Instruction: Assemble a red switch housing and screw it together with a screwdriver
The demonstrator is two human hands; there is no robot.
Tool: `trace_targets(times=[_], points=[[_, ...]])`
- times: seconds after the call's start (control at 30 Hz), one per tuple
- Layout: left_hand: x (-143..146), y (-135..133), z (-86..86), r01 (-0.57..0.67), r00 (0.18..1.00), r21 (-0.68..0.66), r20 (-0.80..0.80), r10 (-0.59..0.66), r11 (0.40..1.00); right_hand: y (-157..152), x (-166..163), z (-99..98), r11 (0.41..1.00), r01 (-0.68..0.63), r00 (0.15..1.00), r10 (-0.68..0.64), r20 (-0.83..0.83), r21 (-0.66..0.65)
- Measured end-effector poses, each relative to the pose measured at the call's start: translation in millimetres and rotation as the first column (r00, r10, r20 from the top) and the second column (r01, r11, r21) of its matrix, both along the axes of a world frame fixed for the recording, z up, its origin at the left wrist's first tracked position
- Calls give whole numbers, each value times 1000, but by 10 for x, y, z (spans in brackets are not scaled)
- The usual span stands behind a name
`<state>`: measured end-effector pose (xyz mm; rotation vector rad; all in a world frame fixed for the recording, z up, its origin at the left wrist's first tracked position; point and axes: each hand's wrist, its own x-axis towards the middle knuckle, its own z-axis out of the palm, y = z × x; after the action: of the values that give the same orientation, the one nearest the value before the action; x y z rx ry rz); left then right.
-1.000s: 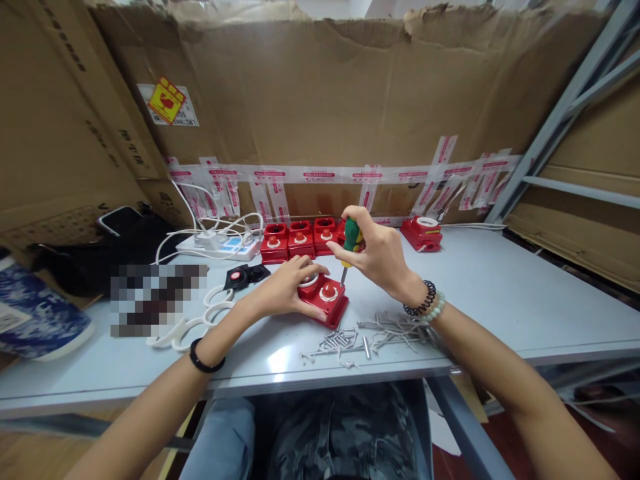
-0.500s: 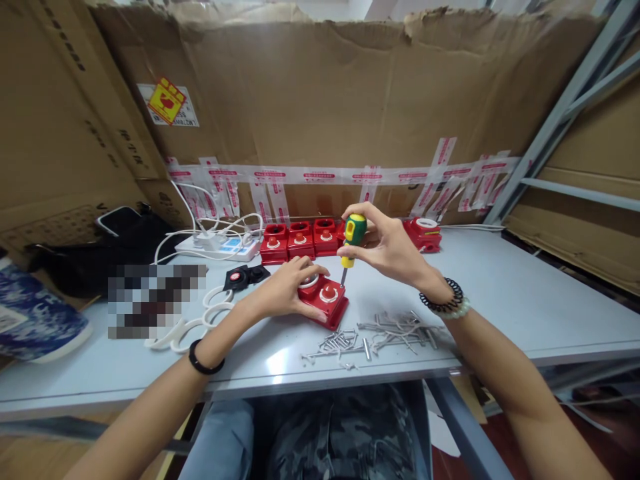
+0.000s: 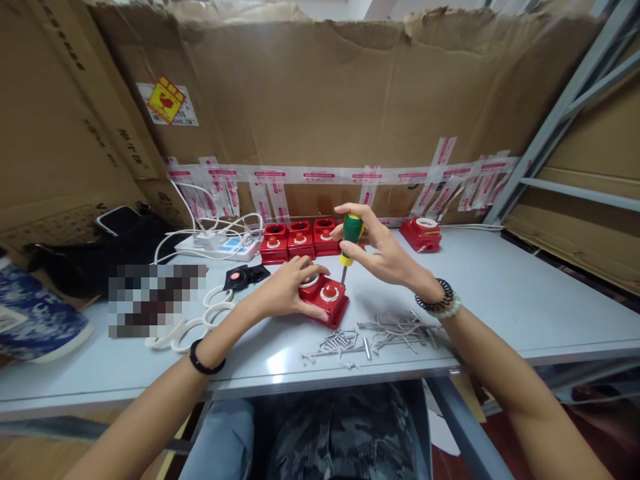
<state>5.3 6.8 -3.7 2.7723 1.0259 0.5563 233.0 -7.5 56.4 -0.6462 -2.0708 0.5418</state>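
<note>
A red button box lies on the grey table in front of me. My left hand is closed over its left side and holds it down. My right hand grips the green and yellow handle of a screwdriver, held upright. Its tip stands on the box's far right corner. A pile of screws and metal pins lies just right of the box, near the table's front edge.
A row of red button boxes stands behind, with one more red box to the right. A white power strip with cables, white rings, a black part and a dark bag lie left. Cardboard walls rise behind.
My right hand's fingers have shifted around the screwdriver handle, turning it, while the tip stays on the box. The left hand has not moved.
</note>
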Motion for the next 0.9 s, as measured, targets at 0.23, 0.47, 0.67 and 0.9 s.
trace_targets(times=[0.23,0.47,0.67,0.9], points=[[10,-12,21,-10,1000,-12,-4,10,1000,-9,88,95,996,-39,999,37,-24,-77],[9,-19,21,-17,1000,-9,-8,17,1000,28,-111,-86,939,323,940,-303,-156,119],[12,-21,24,-17,1000,-1,-19,17,1000,35,-46,-58,935,332,942,-323,-88,125],[14,-16,22,-24,999,-6,-25,24,1000,-39,115,72,995,24,999,-19,50,-100]])
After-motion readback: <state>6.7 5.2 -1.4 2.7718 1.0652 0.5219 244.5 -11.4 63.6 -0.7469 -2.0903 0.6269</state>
